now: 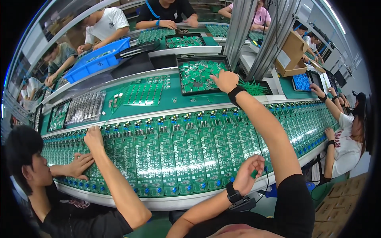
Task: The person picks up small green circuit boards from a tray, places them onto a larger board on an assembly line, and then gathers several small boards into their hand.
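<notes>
My right hand reaches far forward over the conveyor into a black tray heaped with small green circuit pieces; its fingers rest on the pile, and a black strap circles the wrist. My left hand, with a black watch on the wrist, hovers at the near edge of the belt, curled around a small green part. Below both arms runs a long row of green circuit boards lying side by side on the conveyor.
A co-worker at my left has both hands on the boards. Another person works at the right end. Behind the belt lie a component tray, green panels, a blue bin and a cardboard box.
</notes>
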A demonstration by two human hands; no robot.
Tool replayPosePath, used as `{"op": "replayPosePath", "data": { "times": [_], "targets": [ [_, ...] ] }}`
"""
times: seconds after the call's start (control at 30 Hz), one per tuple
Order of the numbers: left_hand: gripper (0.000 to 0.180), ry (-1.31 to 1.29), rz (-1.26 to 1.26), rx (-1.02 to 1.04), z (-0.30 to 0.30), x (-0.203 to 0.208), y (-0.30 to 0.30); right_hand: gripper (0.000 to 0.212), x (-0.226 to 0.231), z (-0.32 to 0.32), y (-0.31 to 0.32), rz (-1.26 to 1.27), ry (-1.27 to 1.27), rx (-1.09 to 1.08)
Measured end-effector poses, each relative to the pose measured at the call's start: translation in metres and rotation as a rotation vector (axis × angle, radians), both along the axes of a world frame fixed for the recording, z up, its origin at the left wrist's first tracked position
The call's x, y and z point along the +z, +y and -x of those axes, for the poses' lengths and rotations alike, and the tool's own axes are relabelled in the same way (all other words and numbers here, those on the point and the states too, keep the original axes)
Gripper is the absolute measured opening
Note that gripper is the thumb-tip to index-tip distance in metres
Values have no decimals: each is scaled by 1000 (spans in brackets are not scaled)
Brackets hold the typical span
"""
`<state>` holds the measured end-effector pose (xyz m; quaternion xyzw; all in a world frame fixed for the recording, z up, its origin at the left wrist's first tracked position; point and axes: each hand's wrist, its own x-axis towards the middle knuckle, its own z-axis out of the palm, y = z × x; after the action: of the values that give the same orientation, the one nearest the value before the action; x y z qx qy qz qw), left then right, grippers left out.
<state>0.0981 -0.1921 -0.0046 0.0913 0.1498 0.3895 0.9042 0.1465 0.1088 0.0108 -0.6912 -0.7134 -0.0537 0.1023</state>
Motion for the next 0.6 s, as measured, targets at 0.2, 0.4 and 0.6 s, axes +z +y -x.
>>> {"op": "replayPosePath", "data": {
  "times": [0.2,0.4,0.6],
  "targets": [
    [25,-41,8,-25,0,1,-1,62,-13,15,-3,-153,143,-31],
    [24,-41,26,-32,-2,-3,0,55,-23,20,-4,-120,275,88],
    [24,-51,54,-5,2,1,5,46,-29,11,6,-28,488,196]
  ]
}}
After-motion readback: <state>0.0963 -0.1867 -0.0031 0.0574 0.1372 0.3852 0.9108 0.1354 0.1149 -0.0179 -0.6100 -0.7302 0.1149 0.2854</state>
